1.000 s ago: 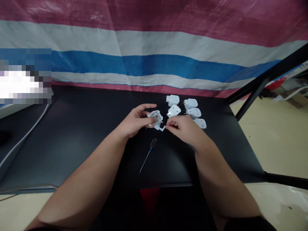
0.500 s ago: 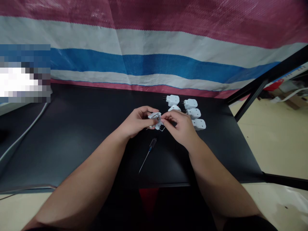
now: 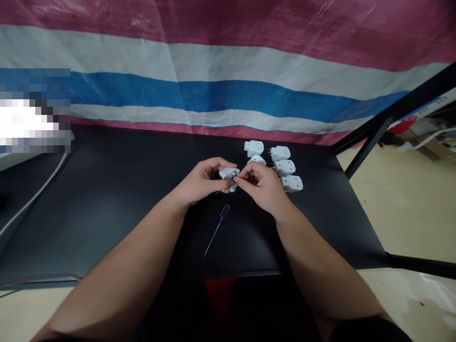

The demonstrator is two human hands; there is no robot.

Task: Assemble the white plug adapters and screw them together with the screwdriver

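White plug housing [image 3: 228, 172] between both hands [image 3: 200, 182], background markings [image 3: 441, 101] blurred, unreadable

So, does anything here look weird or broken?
Nothing looks clearly broken or spilled. The oddest bit is the blocky patch at the picture's left edge: it's all squares, hiding what's there. The left hand and right hand partly cover the white piece between them, so I can't check all of it.

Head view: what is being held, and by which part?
The left hand holds a white plug casing by its left side; the right hand is at its right side, any hold unclear.
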